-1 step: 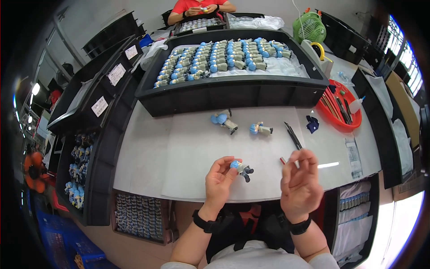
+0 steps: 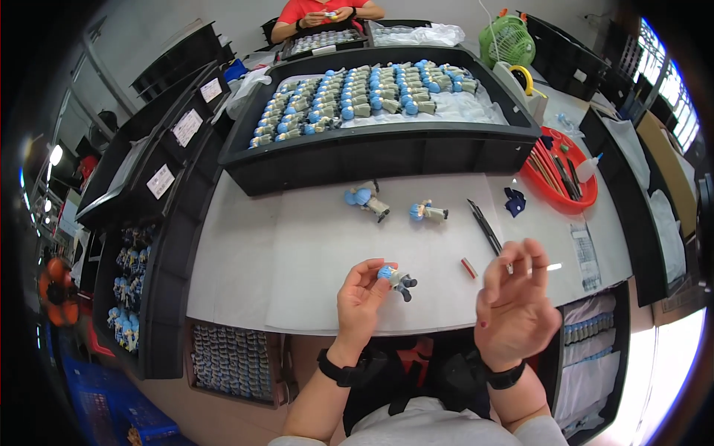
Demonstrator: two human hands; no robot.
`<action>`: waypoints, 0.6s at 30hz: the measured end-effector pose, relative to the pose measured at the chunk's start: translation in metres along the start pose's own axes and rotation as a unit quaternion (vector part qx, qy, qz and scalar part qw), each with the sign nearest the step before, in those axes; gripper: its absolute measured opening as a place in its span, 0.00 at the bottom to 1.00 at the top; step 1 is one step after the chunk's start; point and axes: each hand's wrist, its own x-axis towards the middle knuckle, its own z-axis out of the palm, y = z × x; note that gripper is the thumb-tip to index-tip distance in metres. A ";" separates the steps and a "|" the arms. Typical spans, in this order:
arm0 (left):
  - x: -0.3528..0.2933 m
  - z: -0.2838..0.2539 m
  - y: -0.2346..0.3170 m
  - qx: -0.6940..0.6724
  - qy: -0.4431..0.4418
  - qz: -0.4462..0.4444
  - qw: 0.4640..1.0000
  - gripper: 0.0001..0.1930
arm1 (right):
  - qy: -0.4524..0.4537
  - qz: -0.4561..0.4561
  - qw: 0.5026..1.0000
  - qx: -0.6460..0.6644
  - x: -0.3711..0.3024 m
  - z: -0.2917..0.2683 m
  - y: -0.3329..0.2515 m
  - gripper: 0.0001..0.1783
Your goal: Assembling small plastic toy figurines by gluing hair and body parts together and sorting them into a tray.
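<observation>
My left hand (image 2: 362,301) pinches a small figurine (image 2: 394,278) with a blue head and dark legs, above the front of the white table. Its thumb and fingers are closed round the head end. My right hand (image 2: 518,301) is raised to the right, palm up, its fingers loosely curled and apart with nothing visible in them. A red spot shows on that hand. Beyond the hands lie a blue-and-grey figurine (image 2: 428,212) and a larger blue-headed one (image 2: 367,200). A short red-and-white piece (image 2: 468,268) lies left of my right hand, near dark pen-like tools (image 2: 485,228).
A black tray (image 2: 387,158) with rows of figurines stands at the table's back. To the right are a dark blue piece (image 2: 515,201) and a red basin (image 2: 593,195) of tools. Stacked black crates (image 2: 164,297) flank the left. Across the table sits a person in red (image 2: 297,11).
My right hand has moved right and its fingers have spread, uncovering the red-and-white piece. My left hand keeps its hold on the figurine. The whole view has shifted slightly.
</observation>
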 end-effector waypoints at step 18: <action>0.000 0.003 0.002 0.012 -0.001 0.009 1.000 0.14 | -0.105 -0.303 0.946 0.045 -0.027 0.063 -0.096 0.25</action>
